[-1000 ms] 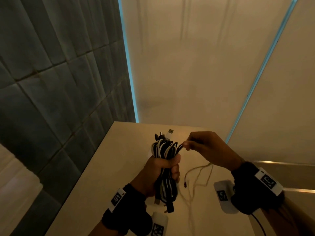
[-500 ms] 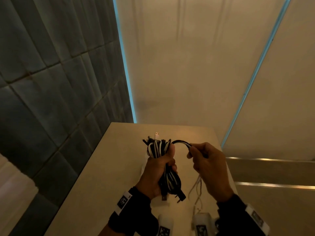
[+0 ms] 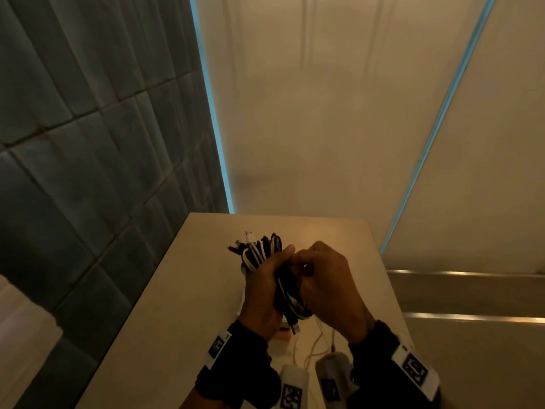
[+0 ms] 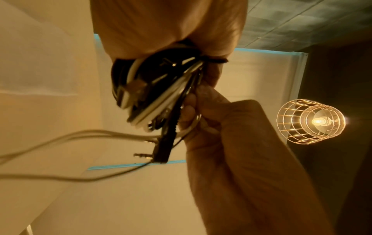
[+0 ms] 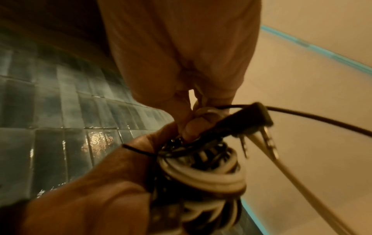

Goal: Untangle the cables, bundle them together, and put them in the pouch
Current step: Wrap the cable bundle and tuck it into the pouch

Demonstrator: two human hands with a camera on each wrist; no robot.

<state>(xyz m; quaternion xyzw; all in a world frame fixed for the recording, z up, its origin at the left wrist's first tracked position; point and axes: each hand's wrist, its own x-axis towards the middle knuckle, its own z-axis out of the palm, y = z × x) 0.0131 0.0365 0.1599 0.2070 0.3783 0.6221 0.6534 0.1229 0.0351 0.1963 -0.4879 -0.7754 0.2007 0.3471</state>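
Both your hands are on the cable bundle, held above the tabletop.

Your left hand (image 3: 262,290) is wrapped around the cable bundle (image 3: 259,252), a thick hank of black and white cords folded into loops, with plug ends poking out of its top. Your right hand (image 3: 327,290) is pressed against the bundle's right side, fingers curled in and pinching a cord there. Below the bundle, a black plug (image 4: 163,147) and metal jack tips hang down, and thin pale cords (image 3: 317,346) trail loose from its underside toward the tabletop (image 3: 165,305). The bundle sits above the middle of the tabletop, not touching it. A lit caged lamp (image 4: 311,121) shows behind the bundle in the left wrist view.
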